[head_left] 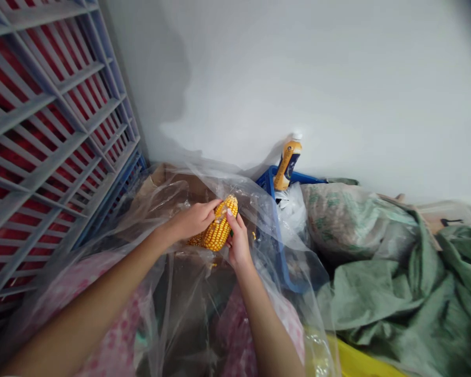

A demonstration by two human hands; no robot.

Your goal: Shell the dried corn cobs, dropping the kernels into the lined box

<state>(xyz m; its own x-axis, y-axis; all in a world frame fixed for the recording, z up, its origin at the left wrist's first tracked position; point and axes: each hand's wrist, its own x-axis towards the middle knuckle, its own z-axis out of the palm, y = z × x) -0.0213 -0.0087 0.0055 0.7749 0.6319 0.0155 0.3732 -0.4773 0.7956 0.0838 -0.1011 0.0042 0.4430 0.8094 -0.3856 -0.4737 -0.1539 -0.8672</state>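
A yellow ear of corn [216,234] is held between my two hands, tilted with its paler end up and to the right. A strip near its upper part shows bare cob where kernels are gone. My left hand [194,220] is closed against the upper left side, fingertips pressed on the kernels. My right hand [239,241] grips the right side, thumb lying along the front. A bit of something green shows by the right fingers, too small to name. Loose kernels [195,240] lie below the ear on clear plastic sheeting [188,293].
Stacked slatted crates [58,99] rise at the left. A blue basket [286,262] at the right holds an orange bottle [288,163] and white plastic bags. Beyond it are a full woven sack [357,217], green cloth [380,293] and a yellow edge [361,361]. A white wall stands behind.
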